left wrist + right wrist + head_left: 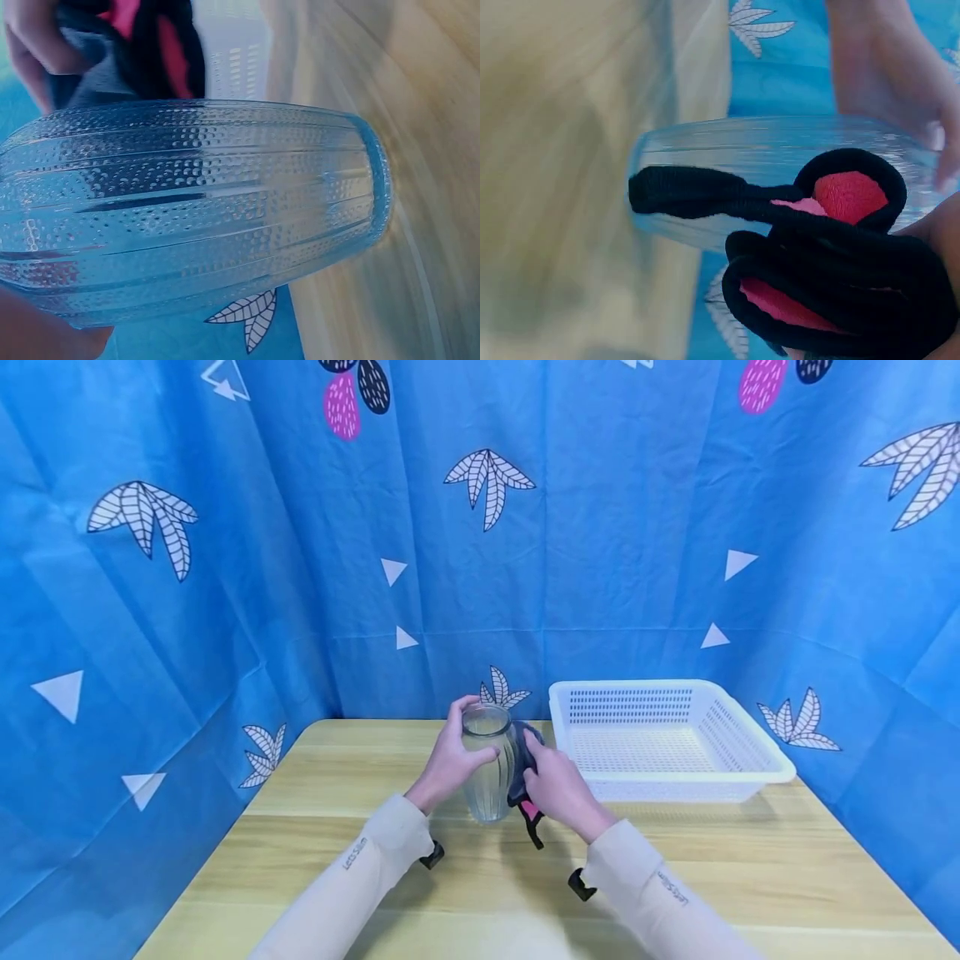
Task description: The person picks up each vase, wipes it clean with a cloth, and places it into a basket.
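Note:
A clear ribbed glass vase point(486, 785) stands upright on the wooden table, its wall covered in small raised dots in the left wrist view. My left hand point(453, 758) grips the vase near its top, thumb across the front and fingers round the left side. Bunched in my right hand point(561, 783) is a folded cloth point(840, 277), dark grey and pink with black edging and a dangling black loop. The cloth lies against the right side of the vase. The fingers behind the cloth are partly hidden.
A white perforated plastic basket point(675, 787) sits at the back right of the wooden table point(360, 777). Blue patterned curtain point(480, 577) hangs behind the table and along both sides.

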Demonstrator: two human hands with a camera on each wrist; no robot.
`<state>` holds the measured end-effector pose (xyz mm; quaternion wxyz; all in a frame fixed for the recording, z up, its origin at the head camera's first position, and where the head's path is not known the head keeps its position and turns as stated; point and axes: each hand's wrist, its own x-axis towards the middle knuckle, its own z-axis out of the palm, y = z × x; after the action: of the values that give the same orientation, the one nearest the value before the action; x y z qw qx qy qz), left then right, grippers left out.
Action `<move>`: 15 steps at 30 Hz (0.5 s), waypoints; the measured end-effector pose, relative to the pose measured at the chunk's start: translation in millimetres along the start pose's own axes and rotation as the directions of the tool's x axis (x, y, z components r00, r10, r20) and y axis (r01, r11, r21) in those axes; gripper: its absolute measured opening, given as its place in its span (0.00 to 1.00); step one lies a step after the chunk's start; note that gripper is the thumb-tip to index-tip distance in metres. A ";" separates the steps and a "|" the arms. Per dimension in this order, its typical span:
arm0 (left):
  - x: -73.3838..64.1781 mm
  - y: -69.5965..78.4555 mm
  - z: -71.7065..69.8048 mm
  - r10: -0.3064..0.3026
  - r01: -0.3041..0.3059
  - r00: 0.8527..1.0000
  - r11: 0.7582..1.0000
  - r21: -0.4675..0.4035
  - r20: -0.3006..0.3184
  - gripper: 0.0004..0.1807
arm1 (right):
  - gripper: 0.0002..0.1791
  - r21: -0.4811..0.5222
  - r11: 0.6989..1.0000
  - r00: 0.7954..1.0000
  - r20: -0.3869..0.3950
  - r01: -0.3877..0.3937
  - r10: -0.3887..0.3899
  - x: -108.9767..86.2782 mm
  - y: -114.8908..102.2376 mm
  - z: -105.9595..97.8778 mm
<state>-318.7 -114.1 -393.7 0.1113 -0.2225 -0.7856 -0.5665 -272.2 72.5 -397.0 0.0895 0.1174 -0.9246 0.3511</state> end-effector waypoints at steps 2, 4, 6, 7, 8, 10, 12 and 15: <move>-0.1 -1.8 -0.1 -0.002 0.002 1.000 1.000 0.009 -0.009 0.45 | 0.36 0.015 0.999 0.998 0.048 -0.029 0.028 -0.2 7.0 8.2; -0.2 -3.0 0.2 -0.008 0.008 1.000 1.000 0.014 -0.019 0.46 | 0.36 0.004 0.999 0.994 0.101 -0.044 0.043 -1.0 14.4 16.7; -0.2 -4.0 0.9 -0.013 0.013 1.000 1.000 0.014 -0.027 0.48 | 0.35 -0.008 0.999 0.989 0.144 -0.043 0.043 -1.5 20.6 23.7; -0.2 -4.2 1.3 -0.014 0.014 0.999 1.000 0.013 -0.030 0.48 | 0.35 -0.016 0.999 0.986 0.159 -0.045 0.047 -1.6 23.2 26.3; -0.2 -4.4 1.7 -0.014 0.015 0.999 1.000 0.016 -0.034 0.49 | 0.35 -0.020 0.999 0.984 0.174 -0.042 0.045 -1.4 25.7 28.6; -0.6 -4.4 2.5 -0.016 0.017 0.999 0.999 0.032 -0.044 0.49 | 0.34 -0.013 0.999 0.981 0.189 -0.042 0.043 -1.1 29.3 31.0; -1.1 -3.7 3.1 -0.015 0.018 0.998 0.998 0.058 -0.059 0.49 | 0.34 0.004 0.999 0.981 0.189 -0.038 0.037 -0.6 32.2 31.2; -1.7 -1.7 3.5 -0.004 0.011 0.997 0.995 0.095 -0.076 0.49 | 0.33 0.054 0.997 0.984 0.173 -0.055 0.045 -0.5 34.6 27.8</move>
<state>-317.7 -111.6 -397.1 0.1494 -0.1922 -0.8079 -0.5366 -283.8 79.0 -439.3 -0.0027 0.1263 -0.9208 0.3689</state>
